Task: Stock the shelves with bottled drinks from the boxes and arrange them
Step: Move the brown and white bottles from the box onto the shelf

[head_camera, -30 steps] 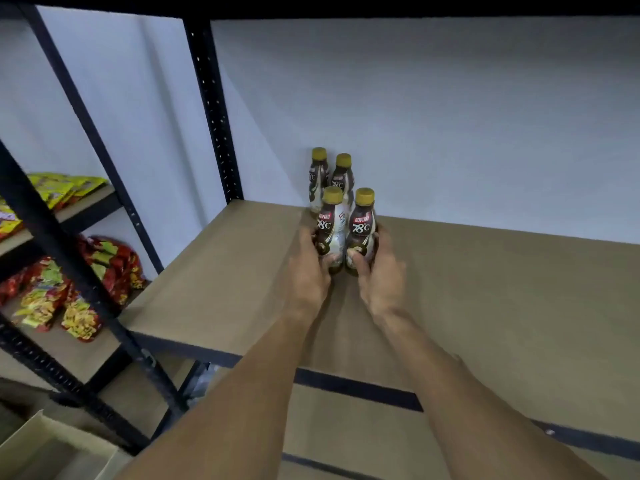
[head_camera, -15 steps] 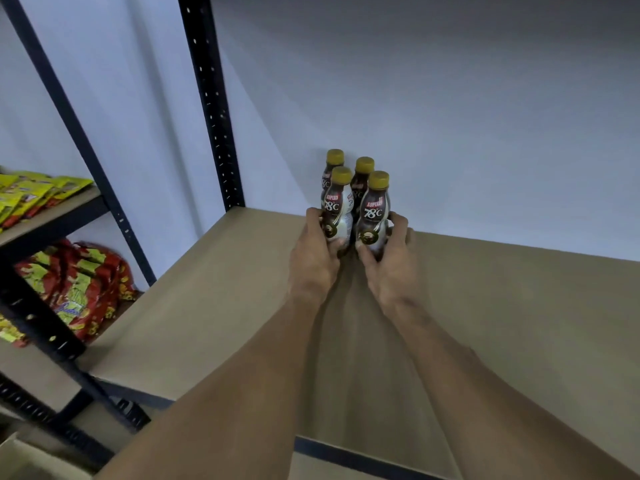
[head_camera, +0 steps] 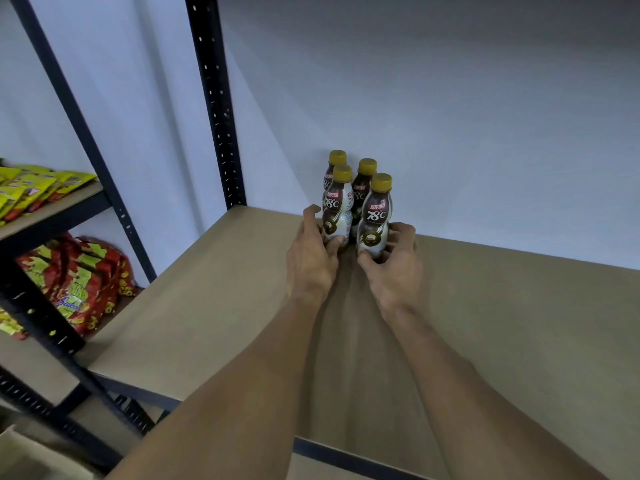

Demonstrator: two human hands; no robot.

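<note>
At the far left, yellow snack packets [head_camera: 31,188] lie on a neighbouring shelf, with crinkled red-and-yellow snack bags [head_camera: 79,282] heaped on the level below; both are cut off by the frame edge. A cardboard box [head_camera: 20,455] shows only a blurred corner at the bottom left. A black metal upright [head_camera: 214,98] punched with holes rises beside the matte tan shelf board [head_camera: 207,289].

The left hand [head_camera: 311,258] has its fingers [head_camera: 310,211] curled round the front-left bottle [head_camera: 337,209], hiding its base. Two rear bottles [head_camera: 366,183] stand upright against the pale wall [head_camera: 450,116], mostly hidden behind the front pair. The right hand [head_camera: 394,268] clamps its fingers [head_camera: 403,230] on the front-right bottle [head_camera: 375,216]. All four are waisted brown-and-white Kopiko 78°C bottles with gold caps, clustered tightly at the back of the board.
</note>
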